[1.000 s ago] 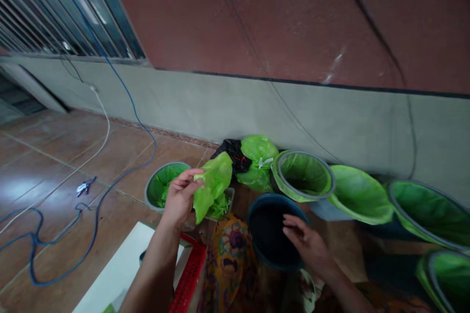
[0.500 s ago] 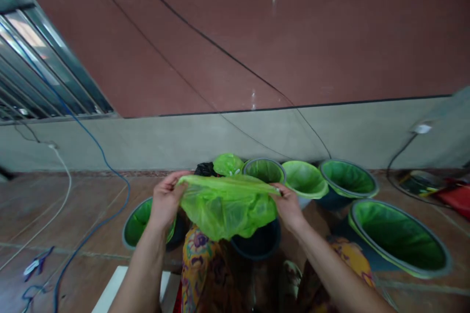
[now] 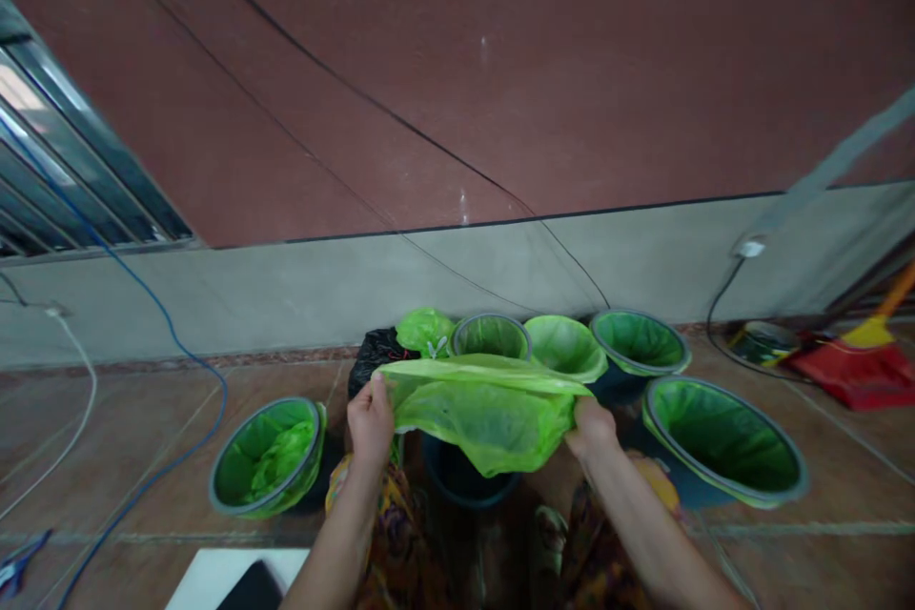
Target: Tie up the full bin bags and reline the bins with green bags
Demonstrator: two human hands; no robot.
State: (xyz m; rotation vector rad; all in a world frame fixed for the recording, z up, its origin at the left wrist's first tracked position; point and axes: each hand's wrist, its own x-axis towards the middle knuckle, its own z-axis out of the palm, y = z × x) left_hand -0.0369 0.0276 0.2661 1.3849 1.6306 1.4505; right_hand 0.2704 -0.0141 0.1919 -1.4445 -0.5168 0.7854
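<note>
Far left, blue cable (image 3: 153,305) runs down the wall and across the tiled floor; a blue-handled tool (image 3: 21,564) lies at the frame edge, partly cut off. Next, a grey-rimmed bin (image 3: 230,453) lined in green, crumpled green plastic inside. Below it, a white panel (image 3: 196,581) with a black item (image 3: 252,589) on top, type unclear.

Left-hand grip (image 3: 372,424) is closed, pinching the left end of a light-green plastic bag (image 3: 486,410), thumb up on the edge. Just behind that hand, near the wall: a black plastic bag (image 3: 373,357), then a tied green bag (image 3: 423,331) touching or right beside it.

The light-green bag is stretched between both grips, top edge nearly straight and level, lower part sagging. It sits above a dark blue bin (image 3: 468,499) standing between the person's knees, and covers part of it from view; bag and bin contact can't be told. Behind the bag, along the wall, three green-lined bins (image 3: 561,348) stand in a row.

Right-hand grip (image 3: 593,424) is clenched on the bag's right end; fingers mostly hidden. Right of it, a large green-lined bin (image 3: 682,410), well apart from the bag. Far right: a round can (image 3: 762,343) and a red dustpan-like item (image 3: 850,372) on the floor.
</note>
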